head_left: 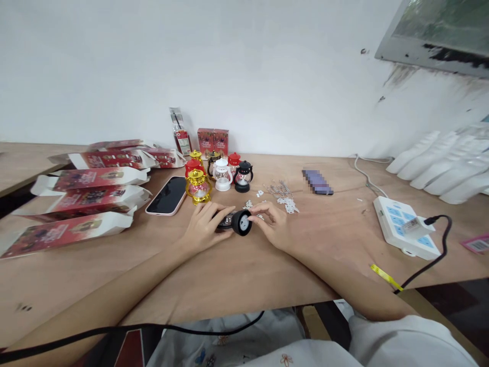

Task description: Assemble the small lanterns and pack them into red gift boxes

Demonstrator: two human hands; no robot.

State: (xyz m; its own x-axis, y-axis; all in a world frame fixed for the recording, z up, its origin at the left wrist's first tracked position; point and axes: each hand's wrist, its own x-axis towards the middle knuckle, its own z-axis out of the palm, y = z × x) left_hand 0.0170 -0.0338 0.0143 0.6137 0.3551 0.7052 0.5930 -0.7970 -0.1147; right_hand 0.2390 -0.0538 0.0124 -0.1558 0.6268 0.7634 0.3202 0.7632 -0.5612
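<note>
My left hand [206, 227] is closed around a small black toy lantern [237, 224], which lies on its side above the table. Its round base, with a pale disc inside, faces toward me and to the right. At the rim of that base, the thumb and forefinger of my right hand [272, 221] are drawn together. Whatever tiny piece they may pinch cannot be made out. Just beyond my hands stand several upright lanterns: a gold one [197, 187], a white one [222, 176], another black one [243, 177] and red ones. Small white pieces [288, 205] and metal bits [280, 188] lie scattered nearby.
Open red boxes [91, 178] pile up at left beside a phone [167, 196]. Two closed red boxes [213, 141] and a bottle [182, 136] stand by the wall. At right are a blurred phone-like object [318, 182], a power strip [405, 227] and white plastic shapes [439, 165].
</note>
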